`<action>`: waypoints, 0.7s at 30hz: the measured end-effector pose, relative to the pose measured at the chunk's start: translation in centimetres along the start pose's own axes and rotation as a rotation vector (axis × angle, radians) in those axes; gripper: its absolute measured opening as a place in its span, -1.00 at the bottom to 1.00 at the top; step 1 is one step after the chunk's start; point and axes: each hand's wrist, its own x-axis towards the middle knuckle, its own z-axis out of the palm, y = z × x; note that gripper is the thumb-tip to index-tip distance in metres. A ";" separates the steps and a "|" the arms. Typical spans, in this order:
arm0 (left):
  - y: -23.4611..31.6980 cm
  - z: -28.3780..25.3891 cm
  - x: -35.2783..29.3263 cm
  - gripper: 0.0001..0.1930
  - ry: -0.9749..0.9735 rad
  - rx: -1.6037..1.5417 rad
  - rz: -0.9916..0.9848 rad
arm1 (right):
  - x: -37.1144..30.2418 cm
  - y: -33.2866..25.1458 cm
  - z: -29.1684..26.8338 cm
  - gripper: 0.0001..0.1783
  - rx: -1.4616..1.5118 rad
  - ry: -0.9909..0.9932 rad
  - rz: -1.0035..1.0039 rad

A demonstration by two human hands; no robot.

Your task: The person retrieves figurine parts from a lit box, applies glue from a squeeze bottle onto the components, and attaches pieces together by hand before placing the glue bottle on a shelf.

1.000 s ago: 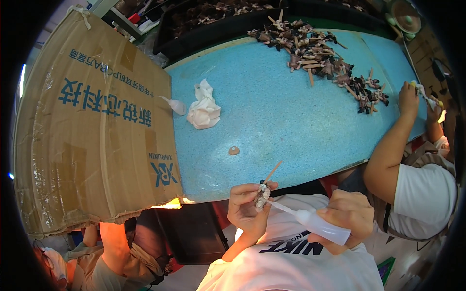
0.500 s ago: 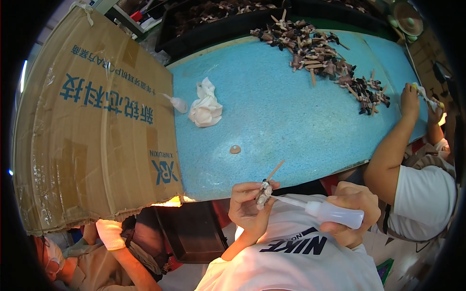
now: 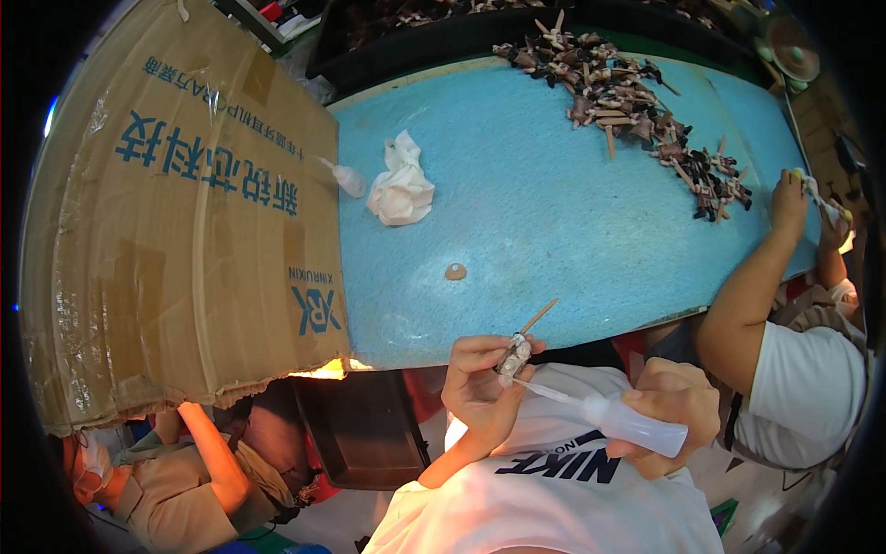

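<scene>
Pinched in the fingers of my left hand (image 3: 480, 374) is a small figurine (image 3: 513, 356) with a tan stick (image 3: 539, 316) pointing up and to the right from it. My right hand (image 3: 678, 406) is wrapped round a translucent white squeeze bottle (image 3: 637, 423). The bottle lies nearly level, and its thin nozzle (image 3: 544, 391) reaches left to the figurine's lower end. Whether the tip touches cannot be made out. Beyond my hands, a small tan round piece (image 3: 455, 271) lies on the blue tabletop (image 3: 535, 212).
A large cardboard box (image 3: 185, 222) borders the table's left. Near it lie a crumpled white tissue (image 3: 402, 185) and a second squeeze bottle (image 3: 349, 180). Many figurines (image 3: 637, 111) are heaped far right. A black tray (image 3: 360, 434) sits below the edge. Co-workers' arms (image 3: 743, 286) flank both sides.
The nozzle tip has shifted from the figurine's middle to its lower end, and the figurine is tilted a little differently. At left, a co-worker's gloved hand has gone behind the box. The view has shifted slightly.
</scene>
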 end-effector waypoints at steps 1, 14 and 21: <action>0.1 0.0 0.0 -0.68 -0.004 0.005 0.004 | 0.0 0.0 0.1 -0.57 0.007 0.009 -0.014; 0.0 -0.3 -0.1 -0.70 0.000 0.005 0.002 | 0.0 0.1 0.3 -0.57 -0.037 -0.052 -0.006; -0.1 -0.3 -0.1 -0.70 -0.008 0.009 -0.005 | 0.2 0.1 0.2 -0.57 -0.042 -0.035 -0.051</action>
